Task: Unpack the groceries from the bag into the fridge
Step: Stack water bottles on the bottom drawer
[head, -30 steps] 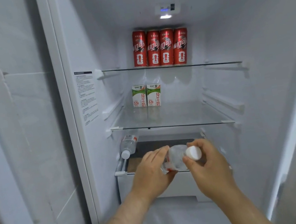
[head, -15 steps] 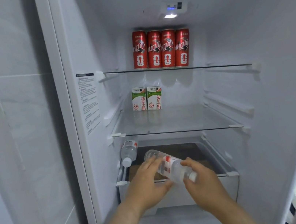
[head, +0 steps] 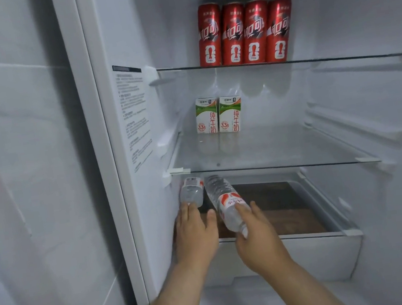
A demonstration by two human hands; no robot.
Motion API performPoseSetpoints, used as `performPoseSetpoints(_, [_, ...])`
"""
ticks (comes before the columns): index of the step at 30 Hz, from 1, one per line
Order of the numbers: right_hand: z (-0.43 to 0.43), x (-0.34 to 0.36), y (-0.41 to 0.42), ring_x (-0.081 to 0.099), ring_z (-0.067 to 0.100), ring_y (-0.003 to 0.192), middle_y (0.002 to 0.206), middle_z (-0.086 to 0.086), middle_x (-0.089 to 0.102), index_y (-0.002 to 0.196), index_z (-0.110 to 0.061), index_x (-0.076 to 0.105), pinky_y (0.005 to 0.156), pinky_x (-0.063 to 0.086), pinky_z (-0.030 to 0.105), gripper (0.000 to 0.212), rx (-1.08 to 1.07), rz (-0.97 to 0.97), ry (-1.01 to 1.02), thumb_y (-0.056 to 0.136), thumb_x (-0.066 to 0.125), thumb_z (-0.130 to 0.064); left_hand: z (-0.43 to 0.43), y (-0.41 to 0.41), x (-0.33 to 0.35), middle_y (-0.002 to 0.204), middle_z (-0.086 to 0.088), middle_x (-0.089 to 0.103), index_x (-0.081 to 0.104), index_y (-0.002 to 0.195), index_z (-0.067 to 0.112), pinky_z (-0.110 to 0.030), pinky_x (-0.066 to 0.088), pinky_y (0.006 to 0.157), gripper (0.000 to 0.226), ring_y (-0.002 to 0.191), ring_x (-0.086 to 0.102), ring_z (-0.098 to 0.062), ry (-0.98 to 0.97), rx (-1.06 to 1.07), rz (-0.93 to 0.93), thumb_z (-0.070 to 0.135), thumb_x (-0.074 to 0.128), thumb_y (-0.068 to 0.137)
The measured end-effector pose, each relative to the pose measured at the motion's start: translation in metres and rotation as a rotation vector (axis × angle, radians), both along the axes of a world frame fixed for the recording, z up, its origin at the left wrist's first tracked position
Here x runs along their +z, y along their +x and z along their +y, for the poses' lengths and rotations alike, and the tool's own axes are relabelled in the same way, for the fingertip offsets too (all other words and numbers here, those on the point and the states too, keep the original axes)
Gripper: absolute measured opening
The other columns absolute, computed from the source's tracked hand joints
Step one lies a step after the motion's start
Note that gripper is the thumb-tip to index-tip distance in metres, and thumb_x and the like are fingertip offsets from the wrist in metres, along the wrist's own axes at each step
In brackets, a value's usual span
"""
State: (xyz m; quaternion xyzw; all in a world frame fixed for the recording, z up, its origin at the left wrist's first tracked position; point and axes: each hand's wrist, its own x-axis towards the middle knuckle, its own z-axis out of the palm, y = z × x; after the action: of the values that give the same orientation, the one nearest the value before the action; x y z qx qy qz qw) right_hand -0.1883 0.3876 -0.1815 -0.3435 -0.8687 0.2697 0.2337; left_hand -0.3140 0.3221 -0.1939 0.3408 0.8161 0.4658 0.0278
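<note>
A clear water bottle with a red-and-white label [head: 224, 202] lies tilted over the open drawer [head: 319, 234], base pointing into the fridge. My right hand [head: 255, 238] grips its cap end. A second water bottle [head: 191, 191] lies at the drawer's left wall, and my left hand [head: 196, 234] rests on its near end with fingers spread. Several red cans [head: 244, 33] stand on the top glass shelf. Two green-and-white milk cartons [head: 217, 114] stand on the middle shelf. The bag is out of view.
The fridge's left wall carries a printed label [head: 134, 115]. The middle glass shelf [head: 274, 164] overhangs the drawer just above the bottles. The drawer shows a brown floor to the right of the bottles. A closed white door panel [head: 29, 178] fills the left.
Both hands have pushed the labelled bottle deeper and leftward into the drawer, beside the other bottle. My left hand left it and now touches the other bottle. The view has moved closer.
</note>
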Motion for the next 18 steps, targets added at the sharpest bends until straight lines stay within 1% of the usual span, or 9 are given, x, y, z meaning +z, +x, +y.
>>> performPoseSetpoints(2, [0.007,0.006,-0.005,0.021,0.028,0.148,0.164,0.008,0.007,0.154,-0.026,0.024,0.114,0.028,0.029,0.062,0.061,-0.047,0.020,0.098,0.051,-0.020,0.001,-0.004,-0.001,0.159,-0.006,0.028,0.037,0.146,0.012,-0.039,0.019,0.121,0.054,0.146,0.024,-0.022,0.000,0.001,0.033,0.037,0.042,0.099])
performPoseSetpoints(3, [0.012,0.009,-0.007,0.021,0.028,0.148,0.164,0.008,0.008,0.154,-0.025,0.024,0.114,0.027,0.029,0.064,0.095,-0.066,0.015,0.097,0.053,-0.024,0.001,-0.006,-0.003,0.154,-0.009,0.036,0.044,0.140,0.011,-0.040,0.025,0.118,0.050,0.141,0.032,-0.024,0.007,-0.003,0.061,0.037,0.041,0.098])
performPoseSetpoints(5, [0.024,0.015,-0.010,0.019,0.024,0.149,0.164,0.003,0.009,0.155,-0.025,0.024,0.114,0.023,0.026,0.071,0.189,-0.100,-0.010,0.094,0.058,-0.031,0.001,-0.010,-0.006,0.139,-0.010,0.052,0.054,0.125,0.011,-0.043,0.037,0.109,0.048,0.126,0.046,-0.026,0.023,0.010,0.091,0.039,0.036,0.090])
performPoseSetpoints(8, [0.042,0.019,-0.019,0.018,0.014,0.149,0.164,-0.007,0.011,0.155,-0.024,0.025,0.115,0.019,0.023,0.081,0.294,-0.137,-0.029,0.088,0.067,-0.036,0.002,-0.013,-0.007,0.125,-0.005,0.059,0.058,0.115,0.013,-0.043,0.043,0.102,0.046,0.115,0.052,-0.023,0.061,0.033,0.049,0.038,0.037,0.082])
performPoseSetpoints(10, [0.050,0.021,-0.025,0.021,0.013,0.147,0.162,-0.008,0.015,0.154,-0.026,0.028,0.117,0.021,0.026,0.083,0.288,-0.107,-0.076,0.085,0.072,-0.036,0.001,-0.012,-0.006,0.123,-0.002,0.059,0.059,0.115,0.014,-0.042,0.045,0.102,0.040,0.114,0.053,-0.020,0.077,0.020,0.025,0.030,0.047,0.081])
performPoseSetpoints(12, [0.054,0.021,-0.030,0.025,0.013,0.146,0.161,-0.009,0.019,0.153,-0.030,0.031,0.119,0.026,0.033,0.083,0.286,-0.070,-0.100,0.083,0.075,-0.036,-0.001,-0.011,-0.006,0.131,-0.001,0.056,0.057,0.123,0.016,-0.040,0.042,0.107,0.044,0.122,0.051,-0.018,0.072,0.002,0.035,0.025,0.055,0.080])
performPoseSetpoints(13, [0.056,0.021,-0.032,0.027,0.014,0.145,0.160,-0.009,0.022,0.152,-0.031,0.032,0.118,0.028,0.034,0.082,0.290,-0.054,-0.098,0.082,0.076,-0.036,-0.002,-0.011,-0.006,0.137,-0.001,0.054,0.055,0.129,0.016,-0.039,0.040,0.110,0.048,0.127,0.048,-0.018,0.065,-0.002,0.043,0.023,0.058,0.081])
performPoseSetpoints(16, [0.061,0.024,-0.038,0.033,0.013,0.140,0.156,-0.009,0.029,0.148,-0.034,0.035,0.111,0.029,0.028,0.079,0.301,-0.023,-0.094,0.081,0.078,-0.034,-0.002,-0.012,-0.008,0.149,0.001,0.044,0.046,0.142,0.015,-0.035,0.033,0.116,0.057,0.137,0.039,-0.017,0.050,-0.005,0.063,0.014,0.061,0.086])
performPoseSetpoints(18, [0.065,0.025,-0.043,0.032,0.013,0.141,0.156,-0.010,0.029,0.148,-0.036,0.035,0.110,0.028,0.029,0.078,0.304,-0.033,-0.078,0.082,0.077,-0.036,0.000,-0.012,-0.009,0.150,0.001,0.042,0.045,0.143,0.013,-0.031,0.029,0.118,0.056,0.139,0.038,-0.016,0.050,-0.003,0.088,0.011,0.060,0.089])
